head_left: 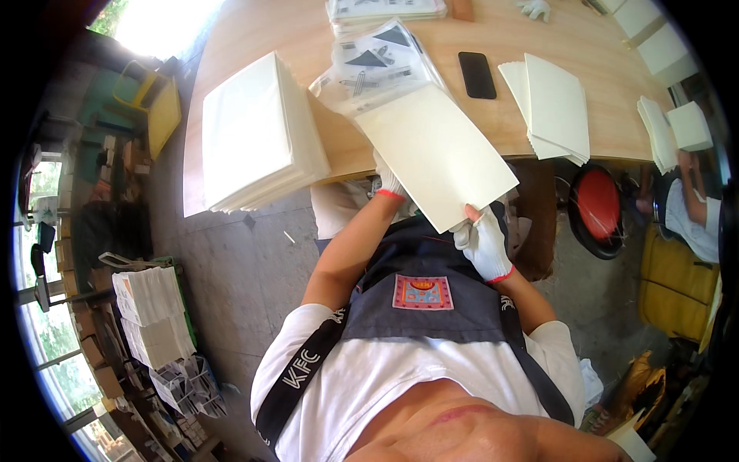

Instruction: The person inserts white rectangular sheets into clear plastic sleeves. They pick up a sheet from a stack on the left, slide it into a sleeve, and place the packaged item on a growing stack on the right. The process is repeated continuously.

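A cream rectangular sheet pad [439, 154] slants over the table's near edge, held in front of my body. My right hand [485, 245], in a white glove with a red cuff, grips its near edge, the bare thumb tip on top. My left hand [390, 177], gloved the same way, is at the pad's left edge, and its fingers are hidden behind the pad. At the pad's far end lie clear plastic bags [373, 65] with black printed shapes; whether the pad's end is inside one, I cannot tell.
On the wooden table [262, 27] stand a tall cream pad stack [250, 127], a black phone [477, 75], fanned pads [554, 108], more bags [385, 9] and a loose glove [534, 9]. A red round stool [598, 204] is below. Another person's arm [693, 192] shows at right.
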The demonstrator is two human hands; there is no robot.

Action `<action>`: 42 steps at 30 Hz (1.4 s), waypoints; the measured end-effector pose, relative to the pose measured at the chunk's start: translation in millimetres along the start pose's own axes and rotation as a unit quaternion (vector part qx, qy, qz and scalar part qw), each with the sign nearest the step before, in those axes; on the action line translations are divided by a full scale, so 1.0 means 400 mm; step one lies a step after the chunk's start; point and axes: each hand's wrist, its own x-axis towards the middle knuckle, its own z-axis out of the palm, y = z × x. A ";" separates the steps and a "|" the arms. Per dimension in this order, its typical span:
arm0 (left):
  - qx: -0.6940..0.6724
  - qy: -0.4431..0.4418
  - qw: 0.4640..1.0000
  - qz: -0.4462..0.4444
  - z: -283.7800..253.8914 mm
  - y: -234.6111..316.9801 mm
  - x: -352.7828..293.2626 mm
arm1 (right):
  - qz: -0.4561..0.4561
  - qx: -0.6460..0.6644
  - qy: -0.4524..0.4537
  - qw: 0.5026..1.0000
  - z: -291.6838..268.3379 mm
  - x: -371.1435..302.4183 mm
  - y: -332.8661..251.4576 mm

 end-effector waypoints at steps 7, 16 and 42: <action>-0.135 -0.102 0.961 -0.217 -0.127 -0.085 -0.036 | 0.048 -0.036 -0.031 0.998 -0.030 -0.006 0.015; 0.111 0.184 0.972 -0.092 -0.302 -0.248 -0.146 | 0.034 0.035 0.088 0.995 -0.028 0.277 0.163; 0.328 0.123 0.916 -0.195 -0.211 0.140 -0.183 | -0.249 -0.831 -0.205 0.453 0.118 0.315 0.124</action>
